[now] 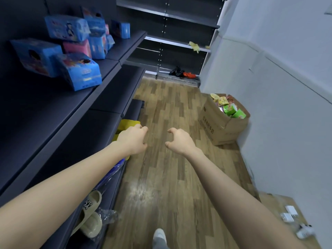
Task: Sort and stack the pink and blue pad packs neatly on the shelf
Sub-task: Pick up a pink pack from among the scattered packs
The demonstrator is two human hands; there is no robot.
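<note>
Several blue pad packs (79, 72) lie jumbled on the dark shelf (53, 108) at upper left, some leaning, some piled. A pink pad pack (76, 47) is wedged between them, and a further pink sliver shows higher in the pile. My left hand (133, 139) and my right hand (179, 141) are stretched out over the floor, well below and right of the packs. Both have loosely curled fingers and hold nothing. They are a palm's width apart.
A cardboard box (215, 126) of green snack packs stands against the right wall. Yellow bag (127, 124) and beige slippers (89, 218) sit on lower shelves. More shelving (179, 42) stands at the aisle's end. Small white items (289, 214) lie at lower right. Wooden floor (161, 177) runs between.
</note>
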